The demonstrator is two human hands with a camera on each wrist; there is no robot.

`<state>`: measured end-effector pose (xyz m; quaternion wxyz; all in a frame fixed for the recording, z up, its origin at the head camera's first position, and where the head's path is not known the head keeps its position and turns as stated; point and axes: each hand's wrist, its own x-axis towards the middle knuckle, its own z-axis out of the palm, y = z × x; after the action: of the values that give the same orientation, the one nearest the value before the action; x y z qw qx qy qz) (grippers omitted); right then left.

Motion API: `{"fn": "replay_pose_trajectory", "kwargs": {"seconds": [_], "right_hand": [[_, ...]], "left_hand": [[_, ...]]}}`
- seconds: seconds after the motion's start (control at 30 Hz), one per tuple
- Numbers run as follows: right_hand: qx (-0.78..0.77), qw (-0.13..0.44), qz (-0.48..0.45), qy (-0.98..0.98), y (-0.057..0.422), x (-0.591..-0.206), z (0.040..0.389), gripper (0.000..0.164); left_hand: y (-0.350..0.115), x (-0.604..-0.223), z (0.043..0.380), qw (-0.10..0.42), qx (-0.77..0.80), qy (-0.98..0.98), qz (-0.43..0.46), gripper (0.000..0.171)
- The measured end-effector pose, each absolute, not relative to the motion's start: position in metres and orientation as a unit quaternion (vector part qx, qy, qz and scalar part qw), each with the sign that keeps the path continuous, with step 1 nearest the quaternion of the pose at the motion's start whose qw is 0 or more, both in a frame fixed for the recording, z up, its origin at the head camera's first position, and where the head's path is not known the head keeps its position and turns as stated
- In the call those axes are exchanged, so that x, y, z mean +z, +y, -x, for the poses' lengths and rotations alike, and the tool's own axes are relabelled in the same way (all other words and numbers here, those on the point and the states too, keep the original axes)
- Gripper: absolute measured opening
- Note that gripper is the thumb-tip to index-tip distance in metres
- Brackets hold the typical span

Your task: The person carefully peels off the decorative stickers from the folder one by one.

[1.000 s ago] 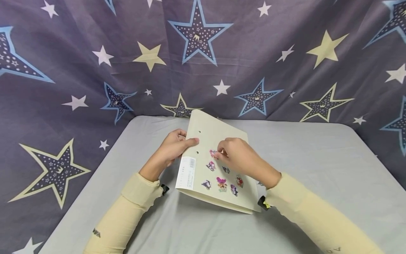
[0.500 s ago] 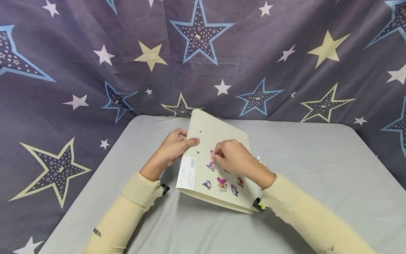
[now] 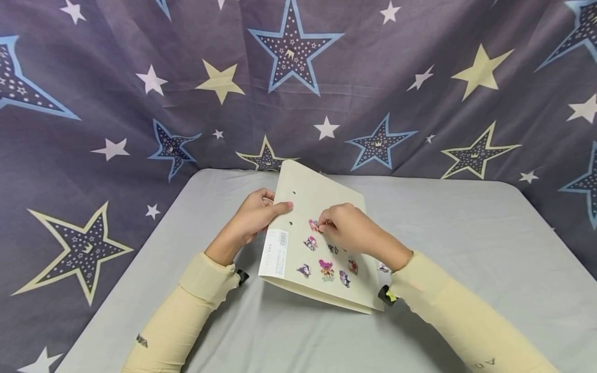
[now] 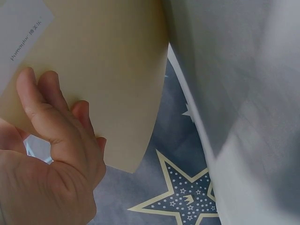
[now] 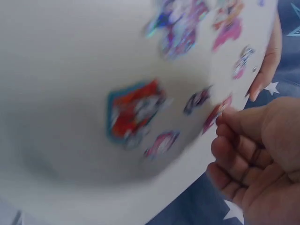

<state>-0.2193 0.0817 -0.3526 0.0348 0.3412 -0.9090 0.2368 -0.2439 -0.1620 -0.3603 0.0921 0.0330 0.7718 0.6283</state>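
Observation:
A cream file folder [image 3: 322, 189] stands tilted on the grey-covered surface, its lower edge bowed apart. My left hand [image 3: 254, 215] grips its spine side, thumb on the front; in the left wrist view the fingers [image 4: 51, 89] of that hand lie across the back cover. Several cartoon stickers [image 3: 326, 270] dot the front. At the uppermost one, a pink sticker [image 3: 313, 225], my right hand [image 3: 352, 228] pinches the edge between thumb and forefinger. The right wrist view shows the thumb tip right on this pink sticker [image 5: 217, 114], the other fingers curled.
A white barcode label [image 3: 275, 254] is on the folder's lower left. Behind the folder's right edge, a bit of a printed sheet [image 3: 383, 267] peeks out by the right wrist. A star-patterned curtain [image 3: 401, 93] hangs behind the grey cloth [image 3: 471, 243].
My right hand shifted slightly left over the pink sticker, then back right, uncovering more of it. The left hand and the folder have stayed put.

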Motion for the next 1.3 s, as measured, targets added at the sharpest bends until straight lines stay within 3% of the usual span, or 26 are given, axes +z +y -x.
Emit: {"fn": "replay_pose_trajectory", "kwargs": {"seconds": [0.13,0.47,1.3], "right_hand": [[0.162,0.074,-0.395,-0.901,0.087,-0.356,0.222,0.007],[-0.024,0.254,-0.512,-0.820,0.097,-0.371,0.227,0.014],[-0.101,0.300,-0.531,-0.786,0.098,-0.389,0.228,0.020]], "left_hand": [[-0.163,-0.361,0.245,0.092,0.628,0.772,-0.032,0.041],[-0.163,-0.360,0.244,0.093,0.629,0.771,-0.031,0.043],[-0.164,-0.362,0.245,0.095,0.613,0.784,-0.037,0.042]]}}
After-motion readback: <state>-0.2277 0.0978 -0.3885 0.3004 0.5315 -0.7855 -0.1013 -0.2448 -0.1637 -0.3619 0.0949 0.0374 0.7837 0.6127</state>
